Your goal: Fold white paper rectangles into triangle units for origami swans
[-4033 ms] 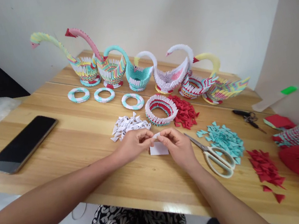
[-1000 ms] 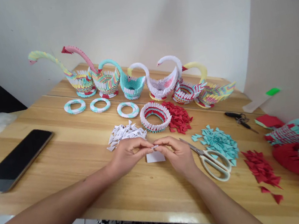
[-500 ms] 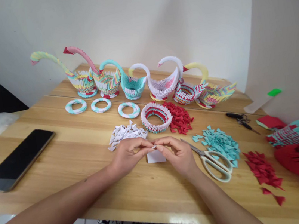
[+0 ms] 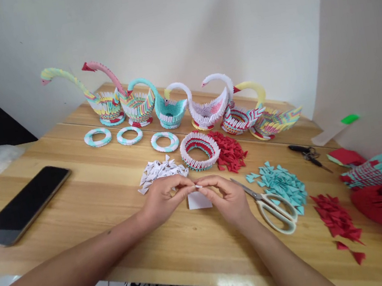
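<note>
Between the fingertips of both hands is a small folded piece of white paper (image 4: 198, 186). My left hand (image 4: 165, 198) pinches its left end, and my right hand (image 4: 227, 197) pinches the right; the fingers hide most of it. Under the fingers a white paper sheet (image 4: 199, 200) lies on the table. Just behind my left hand is a heap of white folded paper triangles (image 4: 161, 171). A round ring of white, red and teal paper pieces (image 4: 200, 150) stands beyond the hands. Scissors (image 4: 275, 207) with cream handles lie right of my right hand.
Several paper swans (image 4: 171, 110) stand along the back of the wooden table (image 4: 141, 262). Flat white-and-teal rings (image 4: 164, 142) lie before them. Teal triangles (image 4: 280, 184) and red triangles (image 4: 336, 216) are heaped at right. A phone (image 4: 23, 206) lies at left, a screwdriver-like tool (image 4: 311, 155) at right.
Both hands stay almost in place, still pinching the small white paper. Slightly more of its white edge shows between the fingertips. The whole view has shifted very slightly.
</note>
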